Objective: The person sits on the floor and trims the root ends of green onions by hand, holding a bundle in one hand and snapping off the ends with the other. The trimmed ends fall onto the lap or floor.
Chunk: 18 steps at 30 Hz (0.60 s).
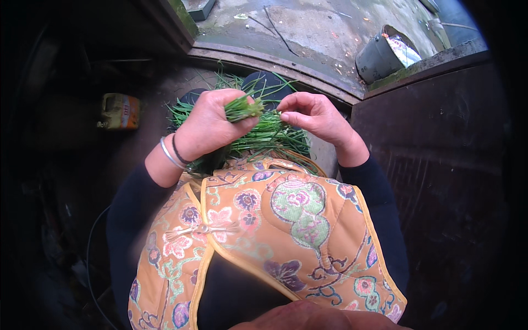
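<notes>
My left hand (212, 119) is closed around a bunch of thin green stalks, likely garlic chives (241, 108), with their pale cut ends facing right. To its right, my right hand (315, 117) is raised with thumb and forefinger nearly meeting beside those ends. Whether a stalk is pinched there is too small to tell. Beneath both hands, a loose heap of the same greens (268, 136) lies across my lap area, its leaves pointing several ways. Part of a curved tan rim (317, 165) shows under the heap, mostly hidden.
A raised door sill (276, 68) crosses ahead, with a wet concrete yard (317, 29) beyond. Past the sill, a grey bucket (377, 60) holding a white bag leans right. A dark door panel (429, 123) stands at right. A yellow plastic jug (119, 111) is at left.
</notes>
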### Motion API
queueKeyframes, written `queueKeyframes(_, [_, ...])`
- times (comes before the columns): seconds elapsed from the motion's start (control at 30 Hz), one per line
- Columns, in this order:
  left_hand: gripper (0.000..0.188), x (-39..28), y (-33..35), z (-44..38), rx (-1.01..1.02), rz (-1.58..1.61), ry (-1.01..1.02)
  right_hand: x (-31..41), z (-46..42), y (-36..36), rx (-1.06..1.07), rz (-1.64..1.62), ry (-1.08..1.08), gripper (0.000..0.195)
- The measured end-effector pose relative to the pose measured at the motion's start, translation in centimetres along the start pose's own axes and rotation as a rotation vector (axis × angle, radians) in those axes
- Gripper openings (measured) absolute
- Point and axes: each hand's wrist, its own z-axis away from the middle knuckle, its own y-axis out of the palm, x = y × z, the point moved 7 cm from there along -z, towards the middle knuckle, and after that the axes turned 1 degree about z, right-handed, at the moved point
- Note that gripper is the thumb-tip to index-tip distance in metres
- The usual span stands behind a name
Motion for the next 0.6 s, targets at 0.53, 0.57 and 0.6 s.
queueKeyframes(0.53, [0.013,2.5,1.1,-0.5,-0.001,0.4,-0.214,1.0,-1.0,1.4,0.002,-0.274,-0.038,0.026])
queueKeyframes(0.57, [0.014,2.5,1.1,-0.5,0.006,0.41,-0.214,1.1,-1.0,1.6,0.01,-0.27,-0.036,0.026])
queueKeyframes(0.6, [0.014,2.6,1.1,-0.5,0.015,0.42,-0.213,1.2,-0.9,1.8,0.015,-0.266,-0.034,0.025])
